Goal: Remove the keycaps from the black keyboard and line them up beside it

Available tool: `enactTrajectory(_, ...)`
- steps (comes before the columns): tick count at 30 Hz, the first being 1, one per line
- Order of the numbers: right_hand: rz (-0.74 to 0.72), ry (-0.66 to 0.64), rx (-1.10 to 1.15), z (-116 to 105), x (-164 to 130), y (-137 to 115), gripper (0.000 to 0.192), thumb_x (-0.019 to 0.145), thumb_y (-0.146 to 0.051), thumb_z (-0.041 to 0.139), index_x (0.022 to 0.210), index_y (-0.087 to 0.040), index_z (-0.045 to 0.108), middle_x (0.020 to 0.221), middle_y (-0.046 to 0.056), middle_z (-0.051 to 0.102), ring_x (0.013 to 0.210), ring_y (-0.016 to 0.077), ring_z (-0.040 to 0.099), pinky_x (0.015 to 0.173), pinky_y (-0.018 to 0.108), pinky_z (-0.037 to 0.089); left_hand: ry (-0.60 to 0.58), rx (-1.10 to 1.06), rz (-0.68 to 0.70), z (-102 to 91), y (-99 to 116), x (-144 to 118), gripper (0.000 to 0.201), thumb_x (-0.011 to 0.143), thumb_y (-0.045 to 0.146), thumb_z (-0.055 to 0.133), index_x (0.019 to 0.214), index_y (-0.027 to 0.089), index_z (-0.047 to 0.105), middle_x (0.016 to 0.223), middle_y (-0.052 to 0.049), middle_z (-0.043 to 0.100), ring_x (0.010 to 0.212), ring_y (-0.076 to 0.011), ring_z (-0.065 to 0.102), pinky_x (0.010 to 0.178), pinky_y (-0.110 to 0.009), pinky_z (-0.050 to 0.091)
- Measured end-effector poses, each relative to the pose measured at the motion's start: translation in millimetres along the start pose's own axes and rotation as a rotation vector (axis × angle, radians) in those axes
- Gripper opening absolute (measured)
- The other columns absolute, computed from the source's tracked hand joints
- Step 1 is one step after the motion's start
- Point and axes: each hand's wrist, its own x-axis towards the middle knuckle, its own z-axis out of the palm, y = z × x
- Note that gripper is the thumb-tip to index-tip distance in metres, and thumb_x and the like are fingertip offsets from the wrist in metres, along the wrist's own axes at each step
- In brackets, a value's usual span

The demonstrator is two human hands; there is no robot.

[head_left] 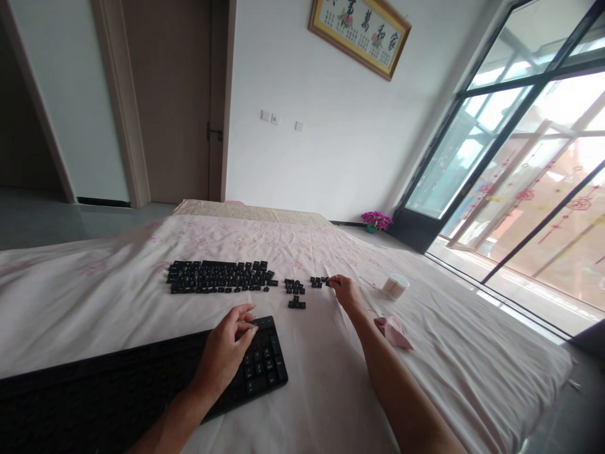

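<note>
My left hand [230,340] hovers over or rests on the number pad end of a black keyboard [142,366], its fingers loosely bent and apart, with nothing visible in them. Number keys [259,362] still sit on that end, while the rest of the board is a dark, keyless surface. Farther out, my right hand [347,293] pinches a small black keycap [334,282] beside a little group of loose keycaps [317,282]. More keycaps [295,286] lie to its left, with an arrow-shaped cluster [297,302] nearer me. A large block of keycaps [220,277] is laid out in rows.
A white round tub of cotton swabs [396,287] stands right of my right hand. Near my right forearm lies a crumpled pink cloth [393,331]. Everything rests on a wrinkled pale pink sheet [321,378]. Beyond are a potted pink flower [375,221] and a glass door.
</note>
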Motion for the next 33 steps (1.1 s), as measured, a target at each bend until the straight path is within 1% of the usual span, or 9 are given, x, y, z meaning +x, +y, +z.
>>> enactTrajectory(8, -0.011, -0.042, -0.053, 13.1, 6.5, 5.8, 0.023, 0.079, -0.031, 0.058, 0.093, -0.025, 0.075, 0.091, 0.004, 0.073, 0.082, 0.0195, 0.064, 0.066, 0.023, 0.041, 0.003, -0.006, -0.003, -0.6, -1.4, -1.2, 0.036, 0.079, 0.029, 0.055, 0.115, 0.020, 0.053, 0.102, -0.005, 0.064, 0.085, -0.0179, 0.067, 0.086, -0.035, 0.050)
enactTrajectory(13, -0.037, -0.027, -0.061, 10.6, 1.6, 0.3, 0.024, 0.081, -0.034, 0.057, 0.093, -0.023, 0.075, 0.093, 0.008, 0.072, 0.086, 0.0230, 0.064, 0.069, 0.026, 0.042, 0.030, -0.019, 0.008, -0.9, 1.6, -0.7, 0.035, 0.078, 0.026, 0.056, 0.113, 0.019, 0.056, 0.100, -0.005, 0.065, 0.083, -0.0172, 0.067, 0.085, -0.034, 0.050)
enactTrajectory(17, -0.066, 0.009, -0.050, 1.5, -4.7, -14.2, 0.041, 0.089, -0.044, 0.043, 0.091, -0.016, 0.073, 0.099, 0.013, 0.070, 0.091, 0.0249, 0.062, 0.073, 0.030, 0.041, 0.032, -0.040, 0.022, -2.2, 4.3, -0.8, 0.034, 0.079, 0.022, 0.056, 0.112, 0.018, 0.056, 0.099, -0.005, 0.065, 0.081, -0.0156, 0.066, 0.084, -0.033, 0.051)
enactTrajectory(20, -0.127, -0.007, 0.023, -9.2, -15.1, -36.7, 0.052, 0.094, -0.048, 0.028, 0.097, -0.018, 0.070, 0.094, 0.009, 0.070, 0.086, 0.0202, 0.063, 0.072, 0.027, 0.043, 0.030, -0.038, 0.027, -3.4, 5.8, -1.2, 0.032, 0.079, 0.018, 0.056, 0.110, 0.018, 0.058, 0.098, -0.005, 0.065, 0.080, -0.0146, 0.066, 0.085, -0.032, 0.050)
enactTrajectory(22, -0.226, -0.048, 0.188, -18.7, -27.6, -57.6, 0.055, 0.095, -0.049, 0.024, 0.098, -0.019, 0.070, 0.090, 0.006, 0.071, 0.082, 0.0187, 0.063, 0.072, 0.027, 0.044, 0.026, -0.041, 0.023, -3.8, 6.5, -1.5, 0.030, 0.078, 0.017, 0.057, 0.109, 0.018, 0.059, 0.098, -0.005, 0.066, 0.080, -0.0145, 0.066, 0.085, -0.032, 0.050)
enactTrajectory(24, -0.352, -0.120, 0.241, -28.8, -44.2, -80.4, 0.055, 0.095, -0.049, 0.025, 0.089, -0.020, 0.071, 0.090, 0.005, 0.070, 0.088, 0.0192, 0.062, 0.077, 0.028, 0.044, 0.020, -0.054, 0.024, -4.0, 6.8, -1.9, 0.029, 0.078, 0.016, 0.057, 0.107, 0.018, 0.060, 0.097, -0.005, 0.066, 0.081, -0.0147, 0.066, 0.084, -0.031, 0.051)
enactTrajectory(26, -0.421, -0.197, 0.297, -36.6, -62.4, -101.1, 0.053, 0.096, -0.048, 0.026, 0.087, -0.021, 0.071, 0.083, 0.004, 0.068, 0.080, 0.0168, 0.061, 0.073, 0.027, 0.044, 0.017, -0.068, 0.024, -4.2, 7.0, -2.6, 0.029, 0.078, 0.016, 0.057, 0.107, 0.019, 0.061, 0.098, -0.005, 0.066, 0.082, -0.0147, 0.066, 0.083, -0.031, 0.051)
enactTrajectory(29, -0.396, -0.342, 0.477, -39.6, -86.2, -121.5, 0.043, 0.094, -0.046, 0.034, 0.095, -0.018, 0.067, 0.076, 0.002, 0.065, 0.060, 0.0116, 0.056, 0.056, 0.023, 0.045, 0.009, -0.059, 0.030, -5.0, 8.0, -3.8, 0.027, 0.079, 0.016, 0.056, 0.105, 0.019, 0.062, 0.100, -0.005, 0.067, 0.083, -0.0147, 0.065, 0.083, -0.030, 0.052)
enactTrajectory(33, -0.356, -0.558, 0.575, -32.0, -103.8, -128.1, 0.028, 0.085, -0.042, 0.055, 0.093, -0.017, 0.064, 0.075, 0.002, 0.065, 0.060, 0.0108, 0.057, 0.045, 0.018, 0.043, -0.018, 0.008, 0.073, -6.7, 10.9, -5.8, 0.022, 0.080, 0.016, 0.054, 0.099, 0.019, 0.064, 0.098, -0.004, 0.067, 0.083, -0.0151, 0.064, 0.081, -0.029, 0.052)
